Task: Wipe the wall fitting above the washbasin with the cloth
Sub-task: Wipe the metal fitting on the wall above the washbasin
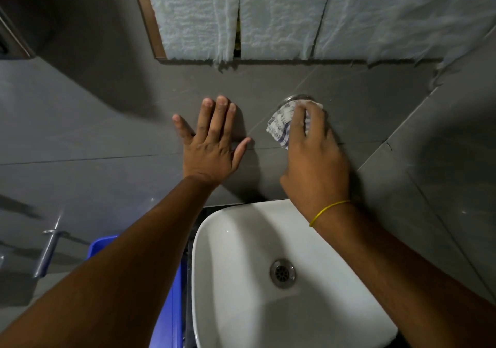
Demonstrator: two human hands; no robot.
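A round metal wall fitting (296,97) sticks out of the grey tiled wall above the white washbasin (233,240); only its upper rim shows. My right hand (314,159) holds a white cloth with blue checks (280,126) bunched against the fitting, covering most of it. A yellow band circles that wrist. My left hand (212,143) lies flat on the wall tiles to the left of the fitting, fingers spread, holding nothing.
A mirror frame covered with white crinkled sheeting (268,14) hangs above the fitting. The basin drain (282,273) sits at the basin's centre. A blue plastic container (171,294) stands left of the basin. A metal tap or handle (49,245) sits low on the left wall.
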